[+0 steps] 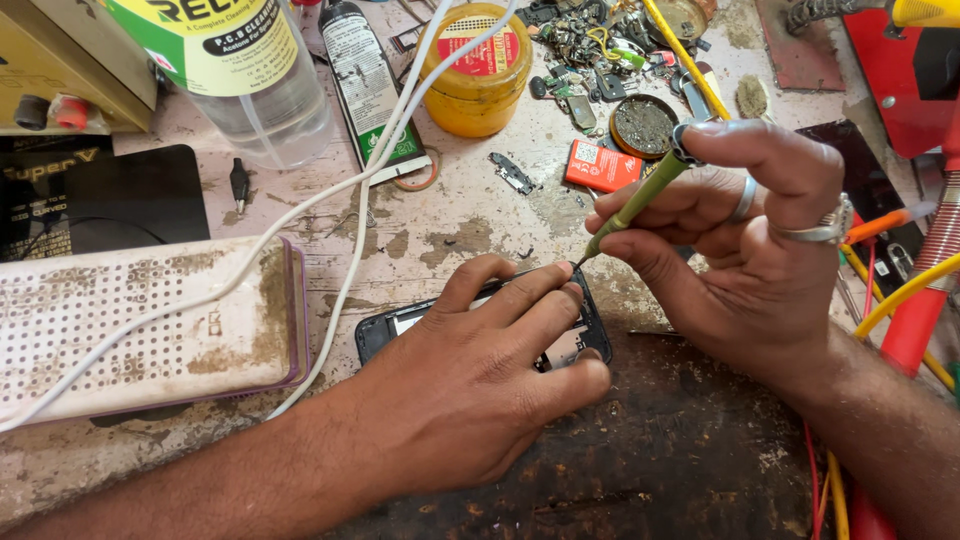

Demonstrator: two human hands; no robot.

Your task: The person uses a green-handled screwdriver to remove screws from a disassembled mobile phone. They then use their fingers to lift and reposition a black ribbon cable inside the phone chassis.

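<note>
Black phone (400,325) under left hand (470,385)

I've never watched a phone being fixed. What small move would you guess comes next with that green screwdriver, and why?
Probably a slight lowering of the tip into the phone, then a twist. The right hand holds the green screwdriver tilted, its tip just at the upper edge of the black phone, beside the fingertips of the left hand, which presses the phone flat on the worn table. Whether the tip sits in a screw is hidden.
</note>
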